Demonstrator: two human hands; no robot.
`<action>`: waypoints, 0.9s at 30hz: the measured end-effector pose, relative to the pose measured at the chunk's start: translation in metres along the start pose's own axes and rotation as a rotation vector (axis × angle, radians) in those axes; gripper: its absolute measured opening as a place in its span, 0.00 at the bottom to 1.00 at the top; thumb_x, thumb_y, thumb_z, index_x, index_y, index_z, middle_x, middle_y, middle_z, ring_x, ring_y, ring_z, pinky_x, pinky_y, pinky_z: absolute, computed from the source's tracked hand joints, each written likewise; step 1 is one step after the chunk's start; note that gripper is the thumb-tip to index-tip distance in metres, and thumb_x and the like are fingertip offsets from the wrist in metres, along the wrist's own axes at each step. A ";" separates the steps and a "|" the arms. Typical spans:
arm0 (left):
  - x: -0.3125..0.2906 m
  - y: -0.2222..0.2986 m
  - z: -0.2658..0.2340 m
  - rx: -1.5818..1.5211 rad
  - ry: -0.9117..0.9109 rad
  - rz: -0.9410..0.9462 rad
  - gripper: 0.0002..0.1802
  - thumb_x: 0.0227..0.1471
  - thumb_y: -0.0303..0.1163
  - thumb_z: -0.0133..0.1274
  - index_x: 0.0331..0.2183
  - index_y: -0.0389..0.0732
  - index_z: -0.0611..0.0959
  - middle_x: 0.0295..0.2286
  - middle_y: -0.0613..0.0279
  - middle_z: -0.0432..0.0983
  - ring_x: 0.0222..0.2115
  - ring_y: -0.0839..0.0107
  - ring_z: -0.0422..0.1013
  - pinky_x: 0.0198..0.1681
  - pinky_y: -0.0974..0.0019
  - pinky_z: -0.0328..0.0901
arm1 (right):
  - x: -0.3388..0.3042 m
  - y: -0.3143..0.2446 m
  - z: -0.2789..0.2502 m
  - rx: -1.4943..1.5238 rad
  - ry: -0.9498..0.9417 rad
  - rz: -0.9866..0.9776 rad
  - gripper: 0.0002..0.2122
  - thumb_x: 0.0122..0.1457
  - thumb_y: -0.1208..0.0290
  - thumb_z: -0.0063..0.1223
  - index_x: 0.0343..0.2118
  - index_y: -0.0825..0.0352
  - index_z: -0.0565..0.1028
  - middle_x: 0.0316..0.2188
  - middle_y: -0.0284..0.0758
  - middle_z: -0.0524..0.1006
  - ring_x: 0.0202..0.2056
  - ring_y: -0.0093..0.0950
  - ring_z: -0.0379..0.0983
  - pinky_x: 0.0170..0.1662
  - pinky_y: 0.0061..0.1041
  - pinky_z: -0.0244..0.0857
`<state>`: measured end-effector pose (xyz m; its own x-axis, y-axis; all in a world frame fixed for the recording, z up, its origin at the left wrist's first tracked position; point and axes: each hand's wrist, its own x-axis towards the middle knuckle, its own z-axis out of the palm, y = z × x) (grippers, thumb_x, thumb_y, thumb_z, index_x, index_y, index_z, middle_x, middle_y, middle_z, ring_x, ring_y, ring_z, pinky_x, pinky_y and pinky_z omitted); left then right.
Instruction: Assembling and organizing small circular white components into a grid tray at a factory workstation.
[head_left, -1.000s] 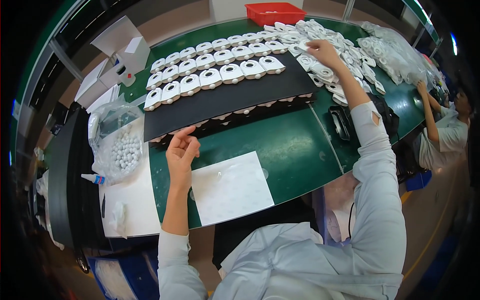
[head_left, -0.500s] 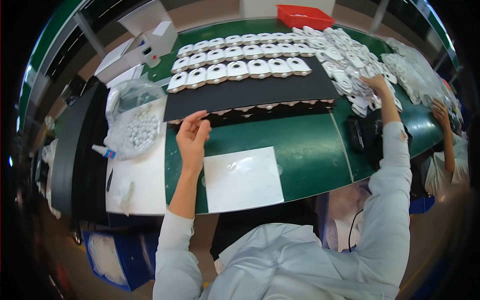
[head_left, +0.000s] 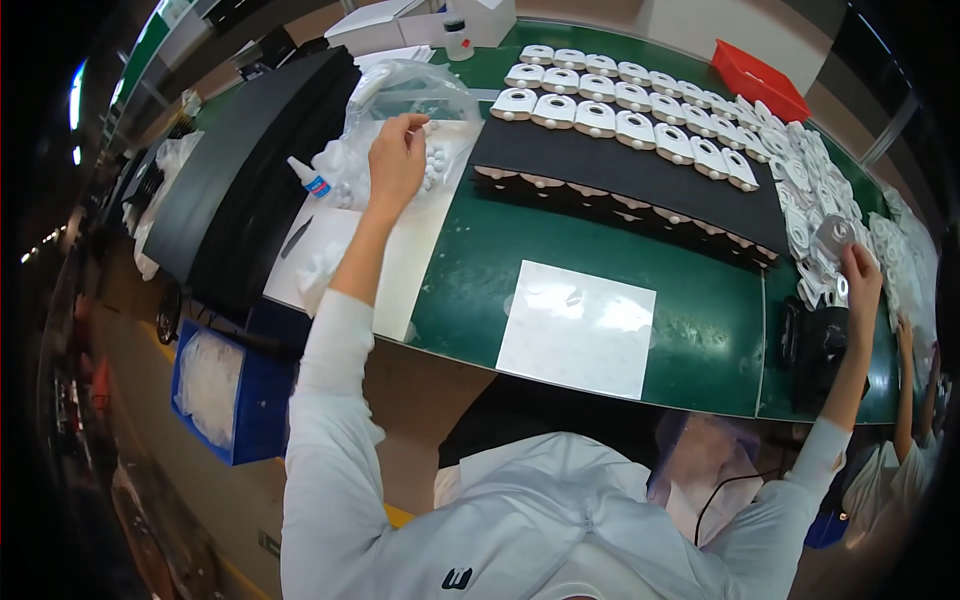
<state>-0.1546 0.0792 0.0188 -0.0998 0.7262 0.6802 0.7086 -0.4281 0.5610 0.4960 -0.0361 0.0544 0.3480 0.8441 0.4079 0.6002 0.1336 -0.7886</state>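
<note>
left hand (head_left: 397,160) reaching to the far left corner of the green counter (head_left: 480,270), fingertips pinched at the mouth of the clear plastic bag (head_left: 405,100) full of small white beads (head_left: 436,165). grip closed to a pinch there, on a bead or on the bag's film; cannot tell which. bag lying right under and just beyond that hand, its opening turned toward the near edge, a small dropper bottle (head_left: 308,178) just to its left on the white sheet.

right hand (head_left: 858,280) far off at the right end of the counter, fingers curled on a round grey-white part (head_left: 832,235) held up at the edge of the heap of white parts (head_left: 810,215). grip clenched on that part.

between the two, the long black mat (head_left: 620,170) running slantwise along the far edge, rows of white housings (head_left: 640,100) on it, long axis from far left down toward the right end. beads nearer the left hand by far; heap nearer the right. white square sheet (head_left: 580,325) at the near edge, untouched by either hand.
</note>
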 end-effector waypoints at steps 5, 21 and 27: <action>0.014 -0.050 0.008 0.287 -0.274 0.112 0.12 0.48 0.29 0.46 0.37 0.37 0.76 0.36 0.52 0.72 0.37 0.58 0.68 0.42 0.61 0.62 | -0.094 -0.072 0.093 0.213 -0.129 -0.030 0.07 0.56 0.73 0.48 0.33 0.70 0.74 0.23 0.24 0.70 0.25 0.13 0.63 0.29 0.12 0.57; 0.062 -0.099 0.054 0.605 -0.593 0.042 0.17 0.48 0.38 0.43 0.38 0.39 0.73 0.40 0.47 0.70 0.40 0.53 0.67 0.42 0.53 0.61 | -0.163 -0.083 0.175 0.427 -0.257 0.132 0.05 0.55 0.77 0.46 0.33 0.71 0.71 0.23 0.26 0.69 0.23 0.13 0.61 0.28 0.11 0.56; 0.058 -0.082 0.037 0.816 -0.662 0.028 0.18 0.47 0.35 0.42 0.42 0.41 0.70 0.33 0.46 0.74 0.34 0.52 0.71 0.38 0.54 0.64 | -0.162 -0.080 0.176 0.429 -0.270 0.102 0.05 0.56 0.76 0.46 0.33 0.71 0.71 0.23 0.26 0.69 0.23 0.13 0.61 0.28 0.12 0.55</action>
<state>-0.1925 0.1760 -0.0048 0.1515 0.9761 0.1558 0.9850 -0.1359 -0.1066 0.2652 -0.0926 -0.0299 0.1571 0.9604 0.2299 0.2038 0.1963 -0.9591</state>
